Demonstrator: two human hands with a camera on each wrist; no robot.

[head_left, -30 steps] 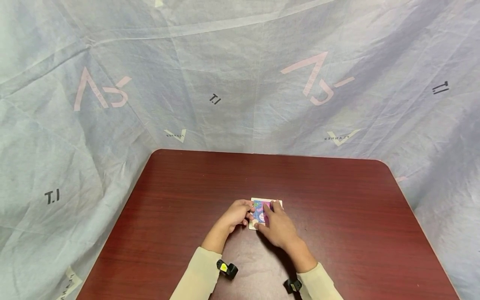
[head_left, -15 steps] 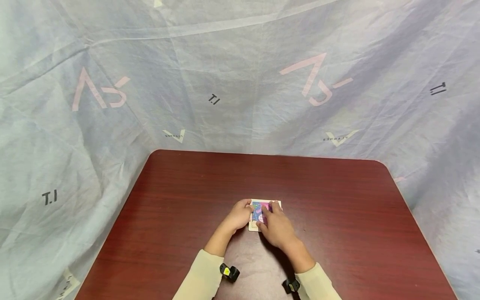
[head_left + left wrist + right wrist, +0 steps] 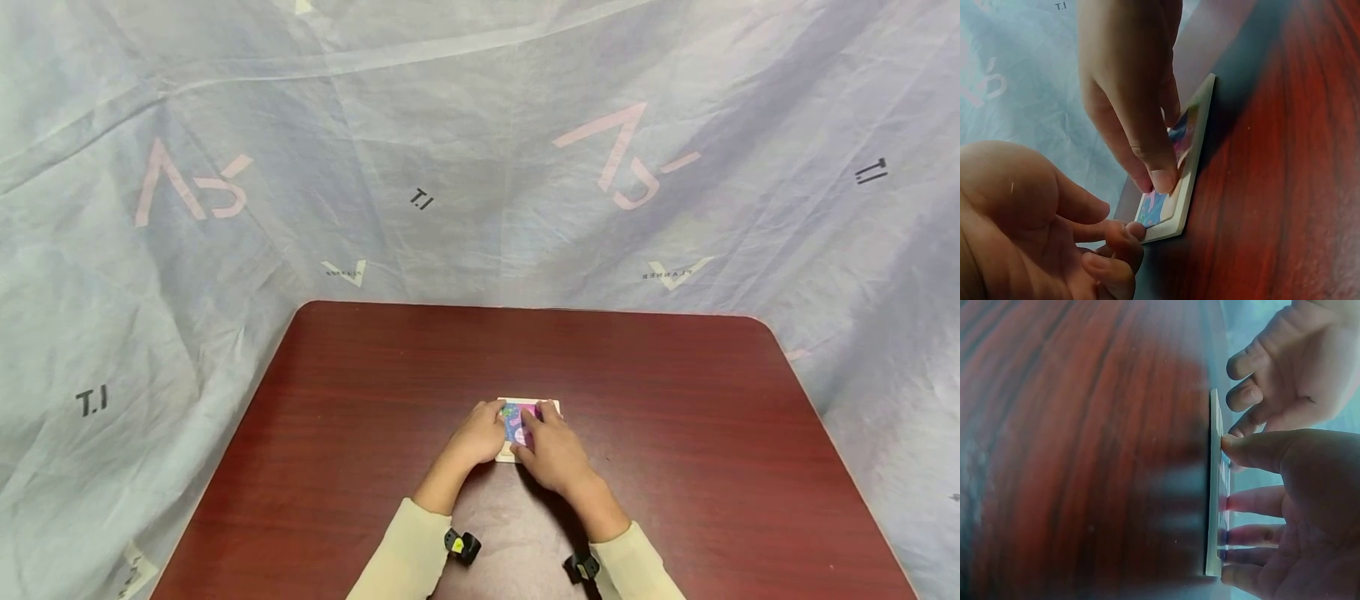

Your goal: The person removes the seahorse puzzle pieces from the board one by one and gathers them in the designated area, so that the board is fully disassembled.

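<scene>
A small picture board (image 3: 513, 423) with a pale border and a blue-and-pink picture is lying on the counter (image 3: 360, 375) in front of the person, between the two hands. The left grip (image 3: 477, 435) is bending its fingers at the board's left edge, and in the left wrist view one fingertip is seemingly touching a corner; whether it is pinching the board, the views are not showing. The right grip (image 3: 557, 454) is spreading over the other side, its fingertips resting on the picture and its thumb touching nearer the person. The step in hand is looking like steadying or fitting the picture within its border, though that is a judgement. The next move is probably calling for light, even pressure from the right fingers, with the left fingertips minding the edge so that nothing is slipping or tilting. Nothing else is standing between the hands and the board, but the right fingers are hiding much of the picture. Pale sleeves (image 3: 405, 546) are covering the forearms, a black device (image 3: 462, 547) is sitting at each wrist, and a printed grey cloth (image 3: 465, 133) is hanging behind the counter and along its sides.
</scene>
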